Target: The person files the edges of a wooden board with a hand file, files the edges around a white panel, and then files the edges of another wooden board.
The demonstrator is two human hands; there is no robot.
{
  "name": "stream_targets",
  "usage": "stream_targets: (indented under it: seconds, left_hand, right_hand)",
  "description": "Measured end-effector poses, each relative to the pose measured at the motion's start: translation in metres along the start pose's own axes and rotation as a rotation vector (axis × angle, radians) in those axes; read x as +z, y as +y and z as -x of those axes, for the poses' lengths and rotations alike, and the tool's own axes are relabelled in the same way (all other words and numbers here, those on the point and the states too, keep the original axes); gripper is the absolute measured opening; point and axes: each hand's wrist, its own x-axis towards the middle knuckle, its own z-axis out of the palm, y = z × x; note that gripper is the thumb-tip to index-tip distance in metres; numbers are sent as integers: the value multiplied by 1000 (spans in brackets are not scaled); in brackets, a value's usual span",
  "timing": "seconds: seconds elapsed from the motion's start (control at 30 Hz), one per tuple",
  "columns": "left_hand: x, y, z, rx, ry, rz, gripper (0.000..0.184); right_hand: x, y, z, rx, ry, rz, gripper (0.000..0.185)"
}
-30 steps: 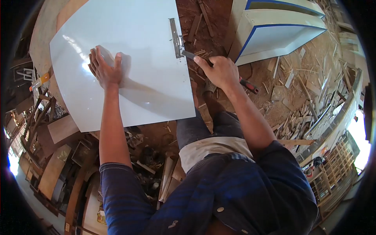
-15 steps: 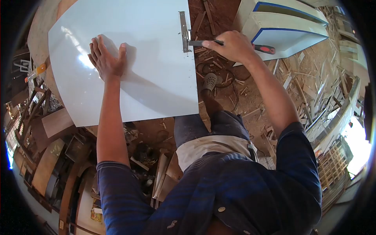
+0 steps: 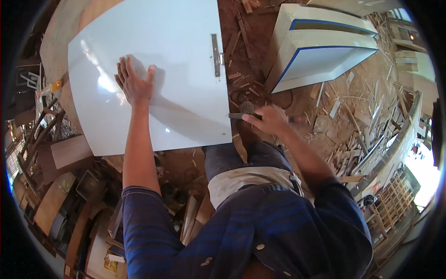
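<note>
A large glossy white panel (image 3: 186, 88) lies flat in front of me. Spread on its surface, my left hand (image 3: 135, 86) is open with the palm down. My right hand (image 3: 269, 120) is closed around a flat file (image 3: 238, 116) with a red-and-black handle, slightly blurred by motion. The file's grey end touches or nearly touches the panel's right edge, near the close corner. Farther up that edge sits a narrow metal plate fitting (image 3: 215, 56) with a small part sticking out.
White box-like pieces with blue edging (image 3: 325, 51) stand on the dirt floor at right. Wood scraps (image 3: 346, 100) litter the ground there. Boards and offcuts (image 3: 55, 195) are stacked at lower left. An orange-handled tool (image 3: 55, 87) lies left of the panel.
My right hand has moved the file toward me along the panel's right edge, from beside the metal fitting to near the corner. My left hand stays flat on the panel.
</note>
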Motion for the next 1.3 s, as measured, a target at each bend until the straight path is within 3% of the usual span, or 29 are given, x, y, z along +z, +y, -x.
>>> stream_targets:
  seconds: [0.07,0.13,0.2,0.3,0.33,0.37,0.4,0.47,0.57,0.67,0.77,0.87,0.97,1.07,1.23,1.3]
  left_hand:
    - [0,8,1,-25,-20,-21,109]
    - [3,19,5,-77,-50,-52,112]
    - [11,70,29,35,-44,5,114]
    - [-22,194,75,359,-429,80,121]
    - [-2,210,106,452,-239,291,115]
    - [-12,234,126,505,-355,211,115]
    - [-22,251,143,557,-470,128,114]
    - [-13,255,184,772,-688,343,111]
    - [-10,251,202,900,-617,522,108]
    - [-19,251,161,473,-165,369,104]
    - [-32,249,151,453,-177,233,105]
    - [-31,241,196,530,-466,416,108]
    - [-17,219,235,748,-359,493,112]
    - [-49,230,255,322,-165,306,113]
    - [-54,224,327,654,-450,523,93]
    - [-51,217,335,580,-304,597,82]
  right_hand:
    - [-8,20,29,214,-13,-103,87]
    - [-10,37,69,262,111,-201,89]
    - [-8,63,101,379,56,-116,90]
    - [2,90,141,456,67,-101,87]
    - [3,94,152,472,78,-115,83]
    - [4,98,160,489,91,-130,78]
    - [8,103,167,475,125,-138,78]
    - [14,110,181,455,186,-155,77]
    - [-10,93,199,452,207,-158,77]
    - [-13,99,214,472,217,-159,76]
    - [1,122,227,462,227,-121,74]
    - [11,145,234,422,247,-119,73]
    - [9,147,234,372,257,-68,71]
    - [9,144,237,339,235,-102,67]
    - [-4,96,191,162,208,-149,66]
    - [-4,74,160,9,211,9,59]
